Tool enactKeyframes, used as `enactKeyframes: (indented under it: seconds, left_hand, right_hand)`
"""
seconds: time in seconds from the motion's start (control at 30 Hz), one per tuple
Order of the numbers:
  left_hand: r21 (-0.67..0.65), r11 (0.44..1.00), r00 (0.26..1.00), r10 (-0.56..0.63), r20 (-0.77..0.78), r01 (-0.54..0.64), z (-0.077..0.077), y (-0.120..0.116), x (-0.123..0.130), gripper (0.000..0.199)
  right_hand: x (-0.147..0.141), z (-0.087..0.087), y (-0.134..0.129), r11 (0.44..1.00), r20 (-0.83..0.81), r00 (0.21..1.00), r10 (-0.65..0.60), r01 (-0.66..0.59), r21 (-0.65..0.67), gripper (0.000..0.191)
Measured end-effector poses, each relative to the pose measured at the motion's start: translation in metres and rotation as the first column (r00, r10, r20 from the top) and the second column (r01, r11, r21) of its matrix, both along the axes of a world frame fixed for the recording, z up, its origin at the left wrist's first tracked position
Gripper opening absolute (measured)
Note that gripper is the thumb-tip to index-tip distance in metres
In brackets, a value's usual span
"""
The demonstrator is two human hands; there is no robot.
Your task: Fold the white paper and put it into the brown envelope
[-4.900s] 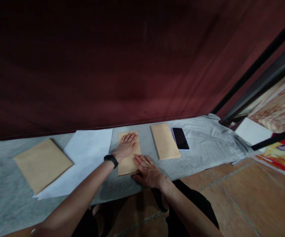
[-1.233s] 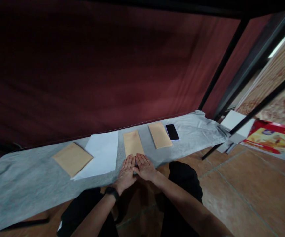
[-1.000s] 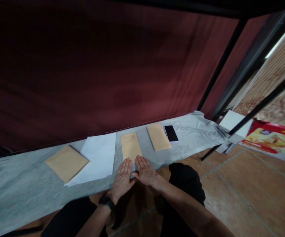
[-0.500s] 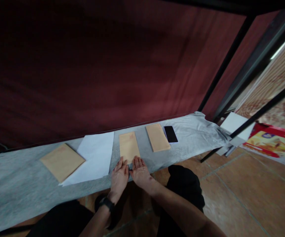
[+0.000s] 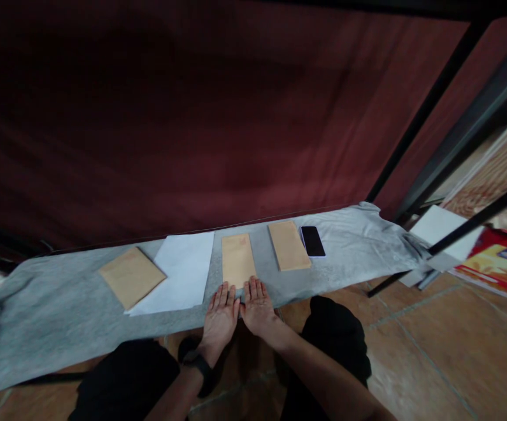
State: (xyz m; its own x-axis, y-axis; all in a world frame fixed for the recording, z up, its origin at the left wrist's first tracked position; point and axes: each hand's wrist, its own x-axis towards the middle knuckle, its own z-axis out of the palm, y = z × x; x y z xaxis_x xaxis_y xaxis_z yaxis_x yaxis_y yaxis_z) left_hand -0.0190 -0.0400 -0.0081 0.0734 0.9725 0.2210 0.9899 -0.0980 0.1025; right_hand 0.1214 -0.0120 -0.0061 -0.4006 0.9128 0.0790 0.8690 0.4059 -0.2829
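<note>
Across the lower frame stretches a cloth-covered bench (image 5: 358, 248), white paper (image 5: 180, 272) left of center; at lower center lies a brown envelope (image 5: 238, 258), its near edge under the left hand (image 5: 220, 316) and right hand (image 5: 258, 308), both outstretched flat, gripping nothing.

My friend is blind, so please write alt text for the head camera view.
A person's left hand and right hand lie flat, side by side, fingertips at the near end of a narrow brown packet. Grey cloth lies beneath; to the left, a squarish brown packet overlaps white paper, and to the right are another narrow packet and a dark-screened phone.
</note>
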Motion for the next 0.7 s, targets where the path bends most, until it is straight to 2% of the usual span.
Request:
enactKeyframes:
  seconds: [0.2, 0.27, 0.37, 0.4, 0.47, 0.53, 0.57, 0.7]
  left_hand:
    - [-0.022, 0.999, 0.999, 0.046, 0.009, -0.046, 0.011, 0.007, -0.002, 0.045]
    - [-0.022, 0.996, 0.994, 0.087, 0.071, -0.086, 0.018, 0.016, 0.0, 0.04]
    - [-0.046, 0.973, 0.947, 0.232, 0.224, -0.227, 0.029, 0.032, 0.006, 0.03]
    - [-0.075, 0.955, 0.902, 0.296, 0.313, -0.288, 0.032, 0.038, 0.007, 0.028]
    - [-0.17, 0.906, 0.752, 0.417, 0.511, -0.387, 0.037, 0.048, 0.009, 0.032]
    - [-0.26, 0.868, 0.591, 0.483, 0.646, -0.424, 0.041, 0.057, 0.008, 0.037]
    - [-0.289, 0.856, 0.535, 0.498, 0.683, -0.428, 0.042, 0.06, 0.007, 0.037]
    - [-0.343, 0.855, 0.401, 0.493, 0.772, -0.39, 0.047, 0.064, 0.002, 0.029]
  right_hand:
    - [-0.003, -0.002, 0.004, 1.0, -0.004, 1.0, -0.024, 0.024, 0.002, 0.066]
    - [-0.005, 0.001, 0.007, 1.0, 0.035, 0.999, -0.029, 0.029, 0.005, 0.062]
    - [-0.005, 0.009, 0.011, 1.0, 0.063, 0.998, -0.016, 0.016, 0.003, 0.053]
    - [-0.005, 0.011, 0.012, 1.0, 0.062, 0.998, -0.013, 0.013, -0.004, 0.051]
    - [-0.004, 0.016, 0.014, 1.0, 0.055, 0.998, -0.015, 0.016, -0.022, 0.049]
    - [-0.003, 0.02, 0.016, 0.999, 0.055, 0.998, -0.02, 0.022, -0.03, 0.047]
    - [-0.003, 0.022, 0.017, 0.999, 0.057, 0.998, -0.022, 0.024, -0.025, 0.046]
    - [-0.004, 0.027, 0.019, 0.999, 0.06, 0.997, -0.044, 0.042, 0.028, 0.043]
